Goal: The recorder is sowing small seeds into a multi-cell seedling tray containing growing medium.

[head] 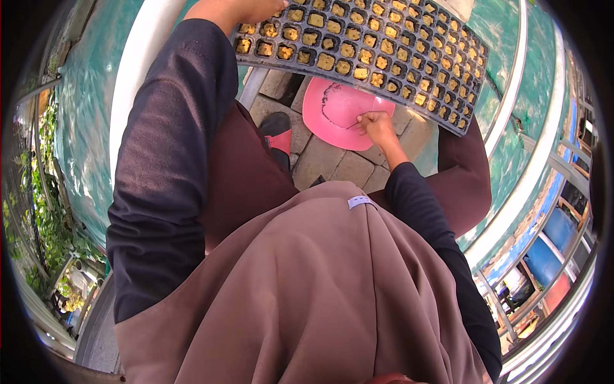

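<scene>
A black plastic seedling tray [352, 77] lies tilted across the top of the head view, its many cells filled with yellowish sponge-like cubes [326, 61]. My left hand [240, 10] lies over the tray's upper left corner, fingertips near the cells; the picture's top edge cuts part of it off. Below the tray's near edge, a pink plastic dish [319, 110] rests on the paving, partly covered by the tray. Small dark grains [326, 98] form a curved line inside it. My right hand [376, 127] pinches a thin dark stick [352, 126], its tip over the dish.
My bent legs [249, 168] flank the dish, with a dark and red shoe [278, 134] left of it on the paving blocks [319, 161]. White pipes [532, 187] and green sheeting [86, 144] stand on both sides. Blue barrels [544, 259] are far right.
</scene>
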{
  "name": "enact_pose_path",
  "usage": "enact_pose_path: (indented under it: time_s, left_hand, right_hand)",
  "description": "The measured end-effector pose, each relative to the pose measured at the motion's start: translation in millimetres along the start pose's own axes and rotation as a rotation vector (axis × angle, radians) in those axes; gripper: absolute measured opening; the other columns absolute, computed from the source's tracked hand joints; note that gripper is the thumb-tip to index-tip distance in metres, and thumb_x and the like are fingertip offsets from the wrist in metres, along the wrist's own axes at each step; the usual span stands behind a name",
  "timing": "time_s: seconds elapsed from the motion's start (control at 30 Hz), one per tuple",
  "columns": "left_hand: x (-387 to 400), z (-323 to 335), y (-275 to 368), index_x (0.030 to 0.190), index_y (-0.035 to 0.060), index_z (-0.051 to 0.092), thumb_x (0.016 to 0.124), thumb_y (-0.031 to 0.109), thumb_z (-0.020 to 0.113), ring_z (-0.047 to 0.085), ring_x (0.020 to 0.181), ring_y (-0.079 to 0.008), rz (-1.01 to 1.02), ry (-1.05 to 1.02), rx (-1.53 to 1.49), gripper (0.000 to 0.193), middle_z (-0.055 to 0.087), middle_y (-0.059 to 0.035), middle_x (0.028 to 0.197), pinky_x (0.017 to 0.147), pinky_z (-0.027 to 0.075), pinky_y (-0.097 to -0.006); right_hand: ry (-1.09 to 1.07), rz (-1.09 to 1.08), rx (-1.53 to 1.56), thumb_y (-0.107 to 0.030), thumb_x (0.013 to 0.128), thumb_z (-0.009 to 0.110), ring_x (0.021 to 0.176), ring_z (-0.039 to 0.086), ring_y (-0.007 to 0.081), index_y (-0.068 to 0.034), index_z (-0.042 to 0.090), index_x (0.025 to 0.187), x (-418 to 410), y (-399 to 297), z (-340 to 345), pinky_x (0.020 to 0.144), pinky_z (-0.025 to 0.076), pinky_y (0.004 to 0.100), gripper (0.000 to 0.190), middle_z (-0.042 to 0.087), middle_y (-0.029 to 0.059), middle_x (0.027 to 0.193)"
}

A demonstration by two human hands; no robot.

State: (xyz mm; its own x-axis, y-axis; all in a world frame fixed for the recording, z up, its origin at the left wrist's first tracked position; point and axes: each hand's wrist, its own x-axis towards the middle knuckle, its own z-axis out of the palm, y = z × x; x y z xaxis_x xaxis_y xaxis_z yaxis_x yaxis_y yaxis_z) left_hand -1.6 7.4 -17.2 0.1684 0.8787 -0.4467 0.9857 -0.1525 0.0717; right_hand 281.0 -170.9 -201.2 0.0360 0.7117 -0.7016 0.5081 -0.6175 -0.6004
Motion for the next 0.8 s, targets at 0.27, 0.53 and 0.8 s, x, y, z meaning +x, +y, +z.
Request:
enact_pose_path:
  time_s: [0.27,0.53,0.8]
  left_hand:
    - [-1.4,-1.7,2.4,0.089,-0.0062,0.063,0.08,0.035,0.053,0.058,0.094,-0.0367,-0.016,0.008,-0.01,0.043,0.06,-0.026,0.095,0.081,0.046,-0.0408]
    - [-2.5,-1.4,0.2,0.088,-0.0067,0.063,0.081,0.035,0.053,0.058,0.092,-0.0373,0.002,0.001,-0.01,0.043,0.06,-0.0264,0.093,0.081,0.045,-0.041]
    - [-3.5,-3.4,3.7,0.088,-0.0069,0.063,0.081,0.034,0.053,0.058,0.091,-0.0373,0.011,0.009,-0.016,0.043,0.06,-0.0264,0.093,0.081,0.046,-0.041]
  right_hand:
    - [-0.006,0.01,-0.044,-0.016,0.08,0.062,0.054,0.061,0.016,0.002,0.067,0.081,29.5,19.7,31.5,0.056,0.048,0.0289,0.019,0.065,0.0107,0.066]
    - [0.039,-0.028,0.133,-0.012,0.081,0.061,0.056,0.06,0.0146,0.004,0.066,0.083,27.5,9.5,38.7,0.054,0.047,0.0274,0.017,0.065,0.011,0.067]
    - [0.008,0.039,0.266,-0.012,0.085,0.058,0.061,0.058,0.0138,0.004,0.065,0.084,22.2,-10.2,41.3,0.058,0.048,0.026,0.017,0.065,0.0099,0.074]
